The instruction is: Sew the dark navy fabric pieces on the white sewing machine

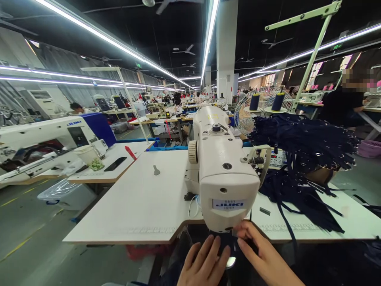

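A cream sewing machine stands on a white table right in front of me. Under its head my left hand lies flat with fingers stretched out on dark fabric. My right hand reaches in from the right, its fingers close together at the needle area, touching the dark fabric; what they pinch is hidden. A pile of navy straps lies on the table to the right of the machine.
Two navy thread cones and a fan stand behind the machine. A second sewing machine, a cup and a phone sit on the left table. A person sits at far right; other workers are further back.
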Tool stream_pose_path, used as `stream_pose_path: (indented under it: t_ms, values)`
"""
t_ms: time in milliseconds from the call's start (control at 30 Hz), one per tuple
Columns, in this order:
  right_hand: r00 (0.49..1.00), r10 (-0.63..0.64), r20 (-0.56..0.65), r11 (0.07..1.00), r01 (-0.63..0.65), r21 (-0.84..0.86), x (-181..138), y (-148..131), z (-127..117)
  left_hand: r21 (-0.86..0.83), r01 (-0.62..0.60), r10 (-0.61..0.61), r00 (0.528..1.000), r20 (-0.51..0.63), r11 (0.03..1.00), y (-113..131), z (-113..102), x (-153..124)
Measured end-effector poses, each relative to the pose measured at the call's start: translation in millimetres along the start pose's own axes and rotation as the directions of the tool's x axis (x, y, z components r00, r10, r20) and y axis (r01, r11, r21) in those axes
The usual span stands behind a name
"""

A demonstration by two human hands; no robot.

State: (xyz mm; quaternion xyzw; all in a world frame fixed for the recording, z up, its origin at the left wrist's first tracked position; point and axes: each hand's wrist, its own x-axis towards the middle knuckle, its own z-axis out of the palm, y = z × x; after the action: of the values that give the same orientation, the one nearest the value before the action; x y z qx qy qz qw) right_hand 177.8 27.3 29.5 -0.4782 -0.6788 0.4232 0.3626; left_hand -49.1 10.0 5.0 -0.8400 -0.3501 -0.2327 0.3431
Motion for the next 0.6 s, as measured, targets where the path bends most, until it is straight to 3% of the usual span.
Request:
stream_pose_path:
  t_ms: [133,200,300,400,600]
  values:
    - [0.999,-0.054,-0.004,0.998,0.053,-0.018,1,6,2,-0.061,0.14,-0.145,0.986,-0.086,0.988,8,6,-3]
    - [0.996,-0.092,-0.018,0.995,0.091,-0.036,5,8,4,-0.073,0.119,-0.125,0.989,-0.08,0.99,10,7,-4]
    - [0.999,-0.053,-0.006,0.998,0.052,-0.037,11,4,4,-0.077,0.087,-0.089,0.996,-0.025,0.993,10,5,-3]
    - [0.999,-0.023,0.03,0.999,0.024,-0.04,16,-4,2,-0.046,0.127,-0.127,0.992,0.01,0.991,11,3,-2]
    - [0.99,-0.084,0.115,0.99,0.096,-0.102,23,-11,-1,-0.019,0.191,-0.191,0.982,-0.008,0.981,17,1,-1]
